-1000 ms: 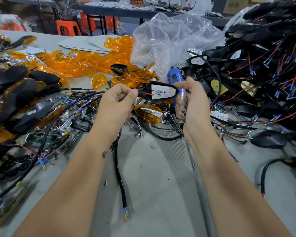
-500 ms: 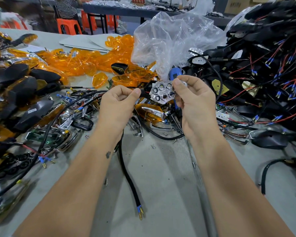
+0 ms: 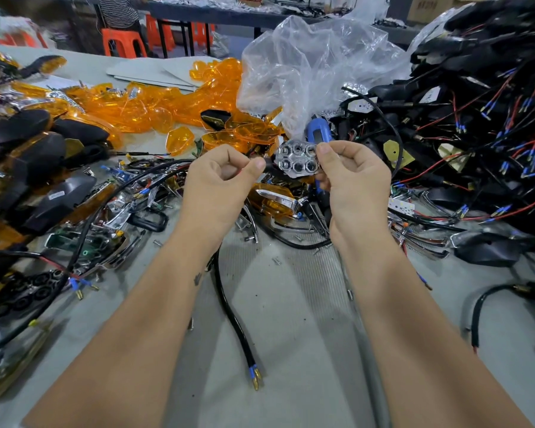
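Grey worktable (image 3: pixel 291 304); heap of black wired lamp housings (image 3: pixel 476 88) on your right; crumpled clear plastic bag (image 3: pixel 306 66) behind. Your left hand (image 3: pixel 217 183) pinches the black lamp stem (image 3: pixel 267 166). Your right hand (image 3: pixel 352 177) pinches the chrome six-cell reflector plate (image 3: pixel 297 157), held in the air between both hands. A second ago the white LED board lay bare; now the reflector covers it. Seating and fastening probably come next.

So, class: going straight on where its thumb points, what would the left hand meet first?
Probably the six-cup chrome reflector that the right hand pinches, just past the black stem in the left hand; depth is unclear.
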The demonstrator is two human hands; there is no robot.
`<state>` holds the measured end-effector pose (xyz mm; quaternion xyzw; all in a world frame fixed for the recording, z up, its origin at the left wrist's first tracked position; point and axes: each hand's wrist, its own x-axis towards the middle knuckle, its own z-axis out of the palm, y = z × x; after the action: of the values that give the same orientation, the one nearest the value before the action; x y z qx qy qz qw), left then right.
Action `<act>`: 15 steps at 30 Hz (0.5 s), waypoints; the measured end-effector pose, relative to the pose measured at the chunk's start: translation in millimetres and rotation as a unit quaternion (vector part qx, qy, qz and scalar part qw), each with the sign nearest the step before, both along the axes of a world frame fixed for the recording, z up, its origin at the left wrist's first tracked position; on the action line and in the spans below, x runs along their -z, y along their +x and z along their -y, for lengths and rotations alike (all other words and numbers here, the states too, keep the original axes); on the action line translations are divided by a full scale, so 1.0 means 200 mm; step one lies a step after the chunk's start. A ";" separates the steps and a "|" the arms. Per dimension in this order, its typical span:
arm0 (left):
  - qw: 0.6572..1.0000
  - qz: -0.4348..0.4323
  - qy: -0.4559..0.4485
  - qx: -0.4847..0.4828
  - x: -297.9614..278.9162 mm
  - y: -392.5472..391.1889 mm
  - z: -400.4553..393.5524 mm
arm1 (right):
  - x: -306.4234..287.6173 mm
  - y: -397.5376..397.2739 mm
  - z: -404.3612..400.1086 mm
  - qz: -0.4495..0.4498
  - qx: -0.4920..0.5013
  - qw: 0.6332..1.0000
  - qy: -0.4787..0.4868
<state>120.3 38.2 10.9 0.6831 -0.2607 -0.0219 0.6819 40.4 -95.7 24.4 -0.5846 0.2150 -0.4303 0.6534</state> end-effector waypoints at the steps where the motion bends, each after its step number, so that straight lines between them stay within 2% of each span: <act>1: 1.000 0.003 0.002 -0.001 0.00 0.00 0.00 | 0.00 0.00 0.00 -0.010 0.003 1.000 -0.019; 7: 1.000 -0.001 -0.005 -0.003 0.01 0.01 -0.01 | 0.03 0.01 0.00 -0.041 0.046 0.987 -0.148; 12: 1.000 -0.015 -0.012 0.020 0.01 0.02 -0.02 | 0.04 0.01 0.00 -0.068 0.073 0.974 -0.203; 15: 0.998 -0.043 -0.027 0.034 0.00 0.02 -0.02 | 0.04 0.00 0.00 -0.072 0.041 0.972 -0.218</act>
<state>125.1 41.7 10.5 0.6538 -0.2548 -0.0672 0.7093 41.0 -95.5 17.3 -0.7332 0.1862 -0.4503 0.4743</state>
